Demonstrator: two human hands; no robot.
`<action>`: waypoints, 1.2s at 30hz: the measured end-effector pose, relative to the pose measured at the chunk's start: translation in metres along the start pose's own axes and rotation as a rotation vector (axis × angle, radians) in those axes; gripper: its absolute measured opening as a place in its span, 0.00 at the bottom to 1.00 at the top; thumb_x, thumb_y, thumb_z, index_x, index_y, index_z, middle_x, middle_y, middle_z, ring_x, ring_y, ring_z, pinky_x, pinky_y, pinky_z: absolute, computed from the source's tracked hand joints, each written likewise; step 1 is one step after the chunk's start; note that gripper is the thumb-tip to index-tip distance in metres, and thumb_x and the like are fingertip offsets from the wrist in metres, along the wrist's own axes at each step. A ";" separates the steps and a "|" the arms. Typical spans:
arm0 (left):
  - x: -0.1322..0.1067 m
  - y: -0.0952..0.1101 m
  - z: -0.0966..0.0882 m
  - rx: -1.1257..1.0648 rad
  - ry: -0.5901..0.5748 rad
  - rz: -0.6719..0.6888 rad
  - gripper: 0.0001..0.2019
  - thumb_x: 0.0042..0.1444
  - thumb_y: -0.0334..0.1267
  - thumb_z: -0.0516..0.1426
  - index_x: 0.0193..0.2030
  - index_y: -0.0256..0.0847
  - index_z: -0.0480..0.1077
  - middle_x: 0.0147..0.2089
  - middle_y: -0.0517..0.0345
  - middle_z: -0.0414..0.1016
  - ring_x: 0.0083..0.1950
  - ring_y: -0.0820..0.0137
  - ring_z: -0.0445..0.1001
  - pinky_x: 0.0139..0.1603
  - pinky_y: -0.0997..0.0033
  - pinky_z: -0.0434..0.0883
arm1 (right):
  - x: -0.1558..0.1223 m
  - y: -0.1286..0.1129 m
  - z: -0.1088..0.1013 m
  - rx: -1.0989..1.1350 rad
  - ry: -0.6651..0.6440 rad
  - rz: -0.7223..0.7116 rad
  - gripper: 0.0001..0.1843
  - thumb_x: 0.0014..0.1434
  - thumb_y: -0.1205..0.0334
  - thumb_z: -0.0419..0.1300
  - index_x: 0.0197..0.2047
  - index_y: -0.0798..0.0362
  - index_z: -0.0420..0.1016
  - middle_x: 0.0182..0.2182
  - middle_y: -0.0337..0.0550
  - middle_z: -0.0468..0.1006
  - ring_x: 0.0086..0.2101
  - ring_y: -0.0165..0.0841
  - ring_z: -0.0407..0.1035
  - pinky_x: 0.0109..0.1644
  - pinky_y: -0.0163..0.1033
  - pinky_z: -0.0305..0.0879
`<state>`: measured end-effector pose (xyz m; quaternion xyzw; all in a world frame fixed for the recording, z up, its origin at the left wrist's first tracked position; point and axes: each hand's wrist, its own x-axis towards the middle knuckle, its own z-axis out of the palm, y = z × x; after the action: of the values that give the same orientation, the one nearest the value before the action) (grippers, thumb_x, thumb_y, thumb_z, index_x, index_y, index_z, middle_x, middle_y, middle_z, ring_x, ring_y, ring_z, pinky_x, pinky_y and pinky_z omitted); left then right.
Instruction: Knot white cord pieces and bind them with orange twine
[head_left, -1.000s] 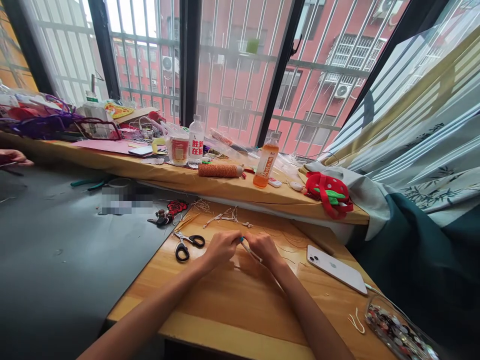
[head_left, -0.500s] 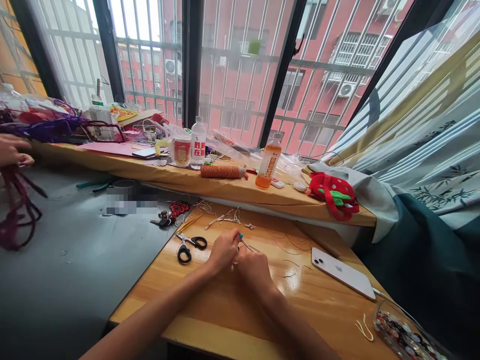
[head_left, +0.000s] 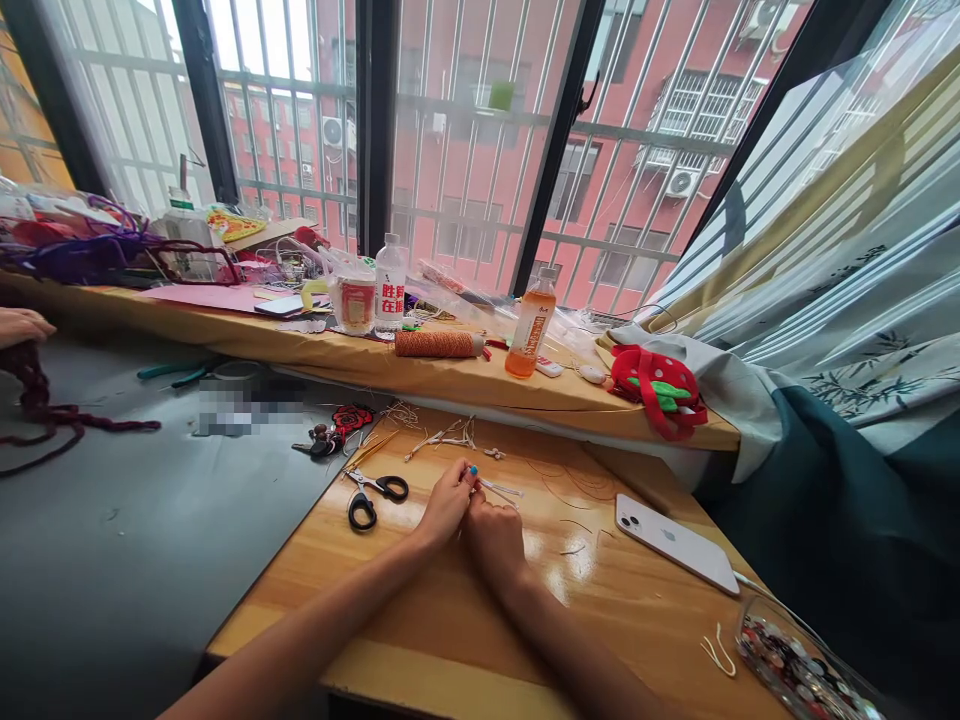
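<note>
My left hand is closed in a pinch above the wooden table, fingertips on white cord. A small blue piece, perhaps a bead, shows at those fingertips. Pressed against it, my right hand is curled into a fist at the same cord. Loose cord ends stick out to the right beyond the knuckles. What lies between the two hands is hidden. To the left rest scissors with black handles, blades slightly apart. Knotted white cord pieces lie behind the hands.
A white phone with a cable and a clear box of beads are on the right. Along the sill stand a thread spool, an orange drink bottle and a red pouch. Another person's hand holds dark red cord at left.
My right hand has turned slightly, and more of the white cord ends shows beyond it. The other person's hand has moved left and lower, its dark red cord now spread on the grey surface.
</note>
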<state>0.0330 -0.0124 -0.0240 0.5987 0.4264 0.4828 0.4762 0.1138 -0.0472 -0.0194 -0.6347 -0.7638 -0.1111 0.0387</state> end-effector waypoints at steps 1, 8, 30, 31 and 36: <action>0.000 0.001 0.001 -0.032 0.007 -0.019 0.08 0.53 0.37 0.44 0.24 0.39 0.53 0.25 0.63 0.57 0.27 0.76 0.58 0.30 0.78 0.59 | 0.001 0.000 0.001 0.001 0.006 -0.009 0.18 0.54 0.77 0.39 0.36 0.63 0.69 0.24 0.57 0.74 0.25 0.38 0.70 0.28 0.38 0.61; 0.001 -0.001 0.003 -0.001 0.054 0.049 0.10 0.55 0.41 0.42 0.26 0.40 0.52 0.26 0.63 0.54 0.28 0.75 0.56 0.31 0.77 0.58 | 0.009 0.011 0.011 0.119 0.017 -0.067 0.16 0.56 0.71 0.41 0.43 0.59 0.66 0.28 0.52 0.75 0.28 0.35 0.70 0.32 0.36 0.60; 0.004 0.005 -0.010 0.254 -0.078 0.228 0.09 0.54 0.39 0.42 0.26 0.39 0.55 0.25 0.60 0.63 0.29 0.74 0.63 0.30 0.76 0.58 | 0.013 0.046 -0.019 1.301 -0.168 -0.070 0.11 0.50 0.59 0.49 0.20 0.56 0.61 0.18 0.34 0.57 0.20 0.23 0.51 0.23 0.31 0.49; 0.004 0.005 -0.011 0.251 -0.081 0.224 0.09 0.54 0.39 0.42 0.26 0.39 0.56 0.25 0.60 0.63 0.29 0.74 0.63 0.30 0.76 0.58 | 0.013 0.046 -0.019 1.264 -0.138 -0.074 0.11 0.50 0.60 0.48 0.20 0.56 0.60 0.17 0.33 0.55 0.20 0.23 0.50 0.23 0.31 0.47; 0.004 0.007 -0.012 0.244 -0.091 0.221 0.12 0.54 0.41 0.42 0.25 0.38 0.57 0.23 0.61 0.63 0.26 0.75 0.61 0.29 0.76 0.57 | 0.011 0.041 -0.021 1.162 -0.055 -0.062 0.13 0.51 0.58 0.46 0.23 0.56 0.64 0.17 0.35 0.56 0.22 0.25 0.51 0.25 0.32 0.47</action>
<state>0.0225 -0.0078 -0.0155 0.7166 0.3912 0.4492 0.3628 0.1500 -0.0347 0.0077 -0.4895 -0.7183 0.3415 0.3576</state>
